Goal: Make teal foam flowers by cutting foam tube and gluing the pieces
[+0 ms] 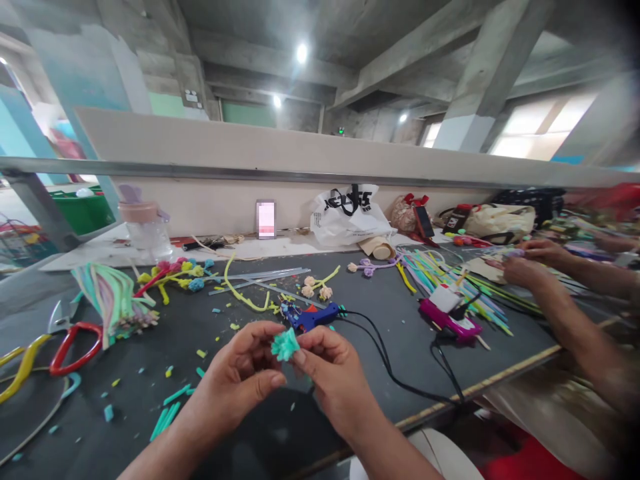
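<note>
A small turquoise flower (285, 345), seemingly made of fuzzy stems, is held up over the dark table in front of me. My right hand (337, 370) pinches it from the right between thumb and fingers. Curled around its left side is my left hand (243, 373), index finger at the petals and thumb a little below them. Just behind lies a blue glue gun (315, 318) with a black cord. Cut turquoise pieces (167, 419) and small scraps are strewn left of my hands. Peach flowers (316, 289) on a green stem rest beyond the glue gun.
At left are red-handled scissors (76, 348), yellow-handled cutters (25, 367) and a pastel stem bundle (113, 300). A clear bottle (145, 230), a lit phone (267, 220) and a white bag (347, 217) line the back. A magenta device (450, 321) and a co-worker's arms (565, 287) are at right.
</note>
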`<state>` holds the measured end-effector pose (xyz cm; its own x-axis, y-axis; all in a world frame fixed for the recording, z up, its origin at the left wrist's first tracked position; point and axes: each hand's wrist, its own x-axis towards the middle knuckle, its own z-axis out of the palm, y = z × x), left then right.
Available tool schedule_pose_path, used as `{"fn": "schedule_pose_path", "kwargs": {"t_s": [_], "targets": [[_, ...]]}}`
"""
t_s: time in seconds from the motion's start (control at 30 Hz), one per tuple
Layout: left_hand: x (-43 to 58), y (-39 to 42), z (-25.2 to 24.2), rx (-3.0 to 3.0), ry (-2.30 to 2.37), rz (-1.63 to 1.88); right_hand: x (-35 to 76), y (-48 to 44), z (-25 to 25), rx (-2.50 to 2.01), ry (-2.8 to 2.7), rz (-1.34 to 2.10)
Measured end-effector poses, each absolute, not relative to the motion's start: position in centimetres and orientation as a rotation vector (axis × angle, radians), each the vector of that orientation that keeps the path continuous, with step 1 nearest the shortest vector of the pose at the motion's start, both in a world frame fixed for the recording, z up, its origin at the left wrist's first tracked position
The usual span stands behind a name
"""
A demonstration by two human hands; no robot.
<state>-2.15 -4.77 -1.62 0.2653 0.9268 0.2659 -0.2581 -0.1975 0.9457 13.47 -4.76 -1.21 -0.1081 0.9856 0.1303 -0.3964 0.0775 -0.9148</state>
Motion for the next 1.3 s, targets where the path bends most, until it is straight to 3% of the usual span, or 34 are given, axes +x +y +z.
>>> {"fn": "schedule_pose_path", "kwargs": {"t_s": [0.8, 1.3], "targets": [[-3.7, -5.4, -0.1, 1.525, 0.669, 1.157, 14.4, -4.7, -2.2, -0.526, -1.105, 1.558], [-4.8, -4.9, 0.6, 1.460, 0.709, 0.733, 15.6, -4.9, -1.2, -0.574, -1.726, 1.217]]}}
